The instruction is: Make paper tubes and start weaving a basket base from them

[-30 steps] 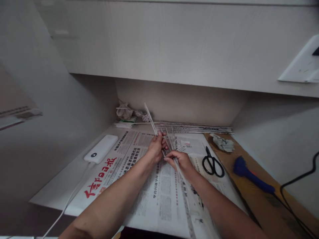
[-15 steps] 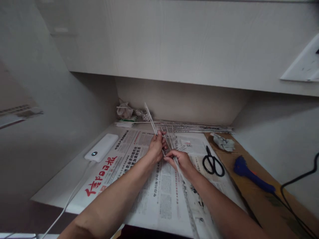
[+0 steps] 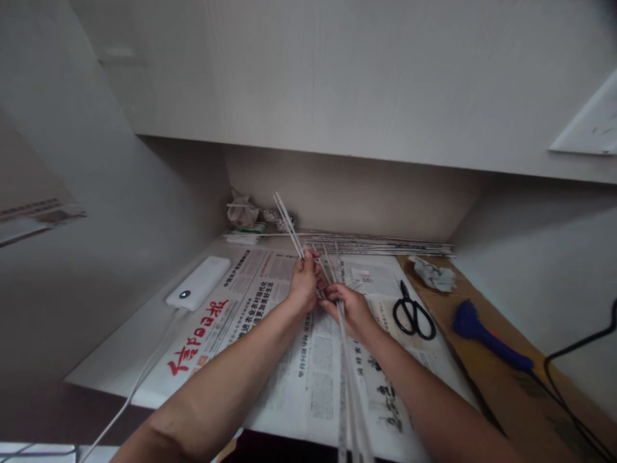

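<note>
My left hand (image 3: 305,283) is closed around thin paper sticks (image 3: 288,222), whose pale ends stick up and to the left past the thumb. Close beside it, my right hand (image 3: 349,308) pinches at the lower part of the work, its fingertips almost meeting the left ones. Several long rolled paper sticks (image 3: 349,386) run from the hands down toward me, passing over the right hand. Shorter stick ends fan out beyond the fingers. Where the sticks cross is hidden between my hands.
Newspaper (image 3: 289,373) covers the white desktop. Black scissors (image 3: 413,318) and a blue glue gun (image 3: 489,337) lie on the right, the latter on cardboard (image 3: 511,392). A white power bank (image 3: 198,283) sits left. Along the back wall lies a bundle of paper sticks (image 3: 385,246).
The long sticks trailing toward me have swung left and now hang more upright and spread apart. Both hands keep their hold, with only slight finger shifts.
</note>
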`<act>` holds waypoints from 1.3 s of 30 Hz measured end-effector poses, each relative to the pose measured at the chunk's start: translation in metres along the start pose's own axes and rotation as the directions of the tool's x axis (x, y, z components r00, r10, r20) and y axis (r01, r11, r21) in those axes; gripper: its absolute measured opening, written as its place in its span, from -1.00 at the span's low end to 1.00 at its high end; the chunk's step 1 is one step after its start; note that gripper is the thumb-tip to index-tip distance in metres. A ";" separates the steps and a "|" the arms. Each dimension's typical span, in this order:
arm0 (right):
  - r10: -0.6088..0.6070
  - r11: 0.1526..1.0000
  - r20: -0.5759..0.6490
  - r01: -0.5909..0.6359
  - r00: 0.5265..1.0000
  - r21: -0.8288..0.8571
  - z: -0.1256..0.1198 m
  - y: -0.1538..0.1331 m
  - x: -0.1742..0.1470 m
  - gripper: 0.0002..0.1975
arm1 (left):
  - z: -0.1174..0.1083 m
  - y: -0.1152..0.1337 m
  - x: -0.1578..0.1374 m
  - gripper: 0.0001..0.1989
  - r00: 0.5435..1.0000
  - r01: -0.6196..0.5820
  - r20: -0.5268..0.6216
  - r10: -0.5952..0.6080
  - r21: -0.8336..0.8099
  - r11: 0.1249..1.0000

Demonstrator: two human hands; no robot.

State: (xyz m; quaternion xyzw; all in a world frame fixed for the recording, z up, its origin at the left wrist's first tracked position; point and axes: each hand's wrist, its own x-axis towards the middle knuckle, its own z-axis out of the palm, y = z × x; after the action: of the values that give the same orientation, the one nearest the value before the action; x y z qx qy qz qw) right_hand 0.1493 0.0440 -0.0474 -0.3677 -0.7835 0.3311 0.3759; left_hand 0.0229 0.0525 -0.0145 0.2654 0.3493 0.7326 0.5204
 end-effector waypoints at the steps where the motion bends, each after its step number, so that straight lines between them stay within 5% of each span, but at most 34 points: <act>1: -0.009 1.000 0.014 0.009 1.000 -0.010 0.000 -0.001 0.000 -0.90 | 0.000 0.000 0.000 -0.59 1.000 -0.004 0.006 0.004 -0.002 1.000; 22: -0.078 0.992 0.030 0.081 0.996 -0.099 0.002 -0.001 -0.002 -0.87 | 0.000 -0.004 -0.002 -0.58 0.999 -0.007 -0.033 0.009 0.036 0.999; 31: -0.098 0.986 0.057 0.104 0.994 -0.129 0.001 0.000 -0.003 -0.81 | -0.002 -0.002 0.001 -0.55 0.991 0.123 -0.055 -0.125 -0.035 0.992; 35: -0.001 0.999 -0.096 0.005 0.995 0.046 -0.008 -0.004 0.001 -0.73 | -0.004 0.007 0.006 -0.60 0.978 0.203 -0.049 -0.205 -0.047 0.978; 39: -0.112 0.976 -0.314 0.164 0.943 0.144 -0.019 -0.010 0.003 -0.58 | -0.005 0.009 0.005 -0.74 0.932 0.361 -0.007 -0.361 0.080 0.929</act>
State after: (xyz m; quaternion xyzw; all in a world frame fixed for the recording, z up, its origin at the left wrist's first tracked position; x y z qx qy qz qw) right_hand 0.1605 0.0455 -0.0286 -0.3255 -0.7095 0.3081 0.5438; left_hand 0.0122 0.0543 -0.0108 0.2201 0.4190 0.6089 0.6366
